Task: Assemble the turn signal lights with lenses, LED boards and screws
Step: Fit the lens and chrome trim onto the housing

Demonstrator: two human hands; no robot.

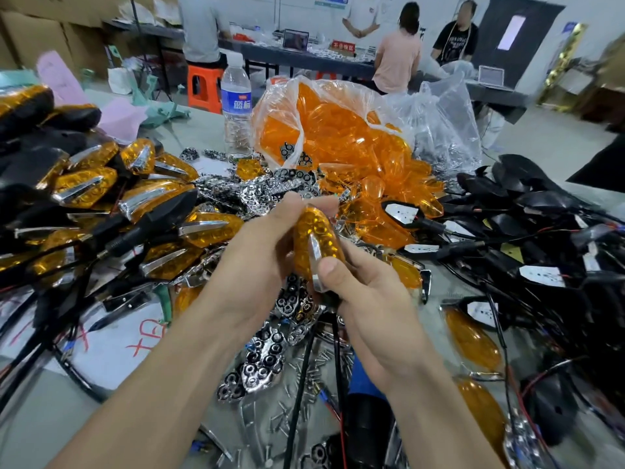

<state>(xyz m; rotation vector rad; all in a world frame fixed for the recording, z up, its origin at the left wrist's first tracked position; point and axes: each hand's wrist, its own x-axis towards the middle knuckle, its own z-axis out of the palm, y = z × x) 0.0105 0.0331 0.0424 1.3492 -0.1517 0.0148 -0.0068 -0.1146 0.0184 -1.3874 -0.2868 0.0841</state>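
The amber turn signal light point(313, 238), judged light, stiff and slick, is gripped by curled fingers of the left hand point(260, 255) and right hand point(368, 299), best held at its edges.

Table point(33, 411): finished lights point(101, 184), chrome reflectors point(263, 360), screws point(291, 411), water bottle point(236, 106).

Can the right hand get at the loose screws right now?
Not at once, probably: the right hand grips the light with the left hand. The screws lie bare below, with only hanging wires across them.
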